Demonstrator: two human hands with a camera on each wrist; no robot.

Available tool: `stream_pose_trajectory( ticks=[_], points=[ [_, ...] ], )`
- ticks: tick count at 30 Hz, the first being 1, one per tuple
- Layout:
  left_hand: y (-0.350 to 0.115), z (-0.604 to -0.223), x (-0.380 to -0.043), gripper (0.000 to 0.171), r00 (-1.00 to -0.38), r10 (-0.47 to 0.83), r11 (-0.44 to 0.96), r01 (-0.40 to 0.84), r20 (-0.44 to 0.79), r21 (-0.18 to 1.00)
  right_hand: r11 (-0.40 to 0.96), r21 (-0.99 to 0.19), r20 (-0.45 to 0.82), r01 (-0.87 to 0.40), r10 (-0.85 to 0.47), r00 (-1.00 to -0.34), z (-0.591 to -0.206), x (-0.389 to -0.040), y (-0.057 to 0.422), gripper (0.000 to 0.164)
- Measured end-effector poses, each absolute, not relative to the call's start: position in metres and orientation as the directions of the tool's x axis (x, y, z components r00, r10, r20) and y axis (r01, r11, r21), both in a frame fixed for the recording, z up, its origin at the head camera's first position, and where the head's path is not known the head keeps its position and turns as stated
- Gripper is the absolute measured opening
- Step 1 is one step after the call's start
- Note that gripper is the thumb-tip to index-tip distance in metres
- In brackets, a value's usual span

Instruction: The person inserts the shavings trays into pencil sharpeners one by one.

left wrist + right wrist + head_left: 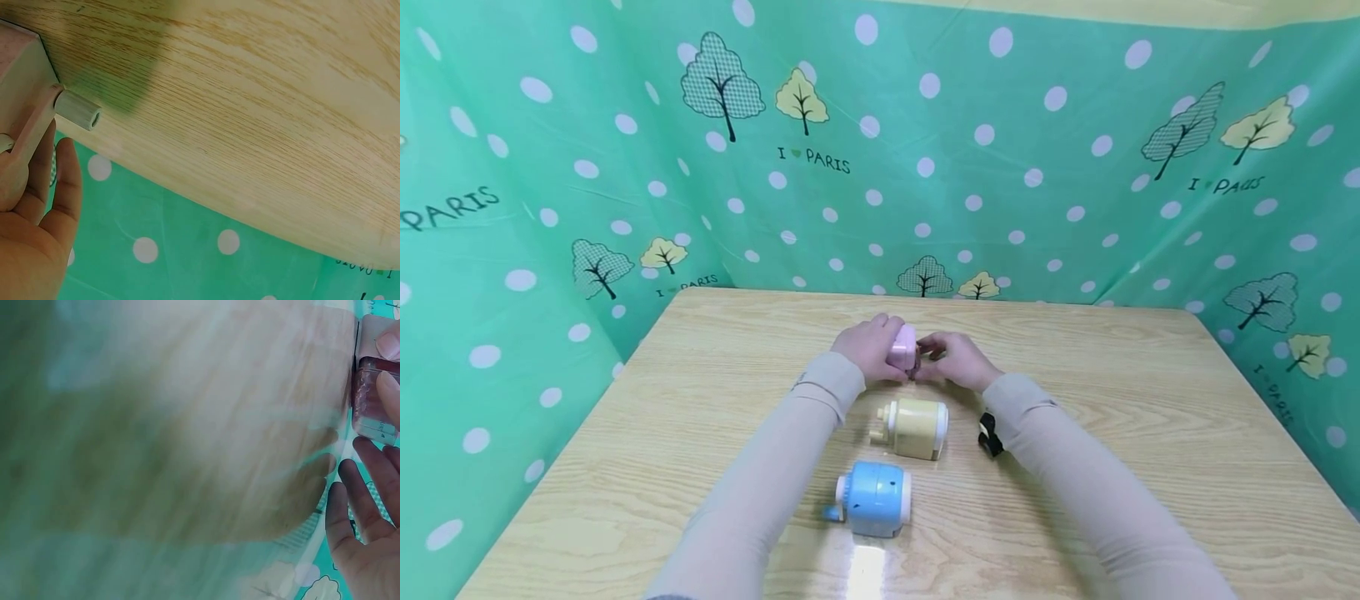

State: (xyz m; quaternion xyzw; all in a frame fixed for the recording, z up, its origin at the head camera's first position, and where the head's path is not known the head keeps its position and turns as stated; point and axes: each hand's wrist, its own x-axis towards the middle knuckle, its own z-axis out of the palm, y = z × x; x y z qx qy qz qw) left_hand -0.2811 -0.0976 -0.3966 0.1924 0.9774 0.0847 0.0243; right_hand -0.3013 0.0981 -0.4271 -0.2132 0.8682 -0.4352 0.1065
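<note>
My left hand point(868, 348) grips a pink crank pencil sharpener point(902, 348) at the far middle of the table. Its crank handle point(77, 109) sticks out in the left wrist view, with the fingers bent around the body behind it. At the sharpener's right end, my right hand point(958, 360) pinches a dark see-through shavings drawer point(367, 400) between thumb and fingertips; the other fingers spread loosely. The drawer lies against the pink body in the right wrist view. Nearer to me stand a cream crank sharpener point(916, 428) and a blue one point(877, 498).
A small black object point(989, 436) lies beside the right forearm, partly hidden by the sleeve. The wooden table point(730, 400) ends at a green dotted curtain point(925, 167) behind and at both sides.
</note>
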Motion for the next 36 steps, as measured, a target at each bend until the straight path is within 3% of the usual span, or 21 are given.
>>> stream_pose_trajectory(
  ticks=[36],
  points=[
    [-0.0995,-0.4002,-0.2857,0.088,-0.906,0.423,0.893,0.419,0.013,0.165,0.536,-0.799,-0.004,-0.271,-0.457,-0.89,-0.4198,-0.298,0.0882,0.057]
  ],
)
